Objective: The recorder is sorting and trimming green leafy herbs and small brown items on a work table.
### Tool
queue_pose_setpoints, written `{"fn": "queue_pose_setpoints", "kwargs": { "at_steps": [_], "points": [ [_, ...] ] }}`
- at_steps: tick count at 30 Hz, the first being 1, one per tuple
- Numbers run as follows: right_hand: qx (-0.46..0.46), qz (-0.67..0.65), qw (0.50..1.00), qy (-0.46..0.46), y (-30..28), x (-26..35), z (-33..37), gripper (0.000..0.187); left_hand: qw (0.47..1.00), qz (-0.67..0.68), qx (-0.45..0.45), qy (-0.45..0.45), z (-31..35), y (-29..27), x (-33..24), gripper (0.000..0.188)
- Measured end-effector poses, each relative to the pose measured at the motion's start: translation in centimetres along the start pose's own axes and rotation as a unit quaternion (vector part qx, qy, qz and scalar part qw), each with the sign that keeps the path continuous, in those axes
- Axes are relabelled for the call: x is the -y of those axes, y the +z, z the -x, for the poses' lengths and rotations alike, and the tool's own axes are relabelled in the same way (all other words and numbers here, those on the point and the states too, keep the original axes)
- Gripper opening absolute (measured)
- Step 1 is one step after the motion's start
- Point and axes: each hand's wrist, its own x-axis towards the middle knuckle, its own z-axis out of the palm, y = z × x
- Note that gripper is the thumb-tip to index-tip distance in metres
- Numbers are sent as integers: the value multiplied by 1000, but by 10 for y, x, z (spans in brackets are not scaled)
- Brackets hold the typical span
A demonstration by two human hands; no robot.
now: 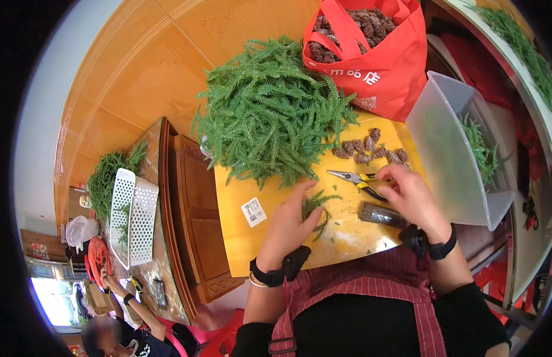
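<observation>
My left hand (288,223) is low over the yellow tabletop, with thumb and fingers curled around a small green artificial pine sprig (316,205). Part of the sprig is hidden behind the fingers. My right hand (414,195) has its fingertips at the yellow-and-black handles of long-nose pliers (354,177), whose jaws point left. Just below the pliers lies a dark bundle of thin wires or stems (382,214) in clear wrap. Several brown pine cones (371,146) lie beyond the pliers. A large heap of green pine sprigs (270,113) covers the table's far left.
A red bag (377,77) full of pine cones stands at the back. To the right is a translucent plastic bin (448,149) with sprigs inside. A white label (253,212) lies at the left. Another person (133,303) works beside a white perforated basket (142,220).
</observation>
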Motion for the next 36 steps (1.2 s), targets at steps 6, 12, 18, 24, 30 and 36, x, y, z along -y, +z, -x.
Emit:
{"fn": "queue_pose_setpoints", "kwargs": {
  "at_steps": [6,12,18,24,30,36],
  "points": [
    [-28,150,988,1,-9,-26,-13,22,963,-238,-85,94,-7,9,5,49],
    [8,191,981,-37,8,-26,-38,29,974,-142,-41,172,-13,30,-7,37],
    [70,273,959,-21,25,-24,-51,28,980,-119,88,133,-13,63,3,16],
    [89,288,953,-7,26,-19,-52,19,984,-87,79,135,-19,59,7,7],
    [-17,238,969,-57,14,-9,-37,27,985,-91,67,132,-17,24,15,8],
    [-13,64,995,-80,-1,5,-16,29,978,-189,-14,88,1,-29,11,7]
  ]
}}
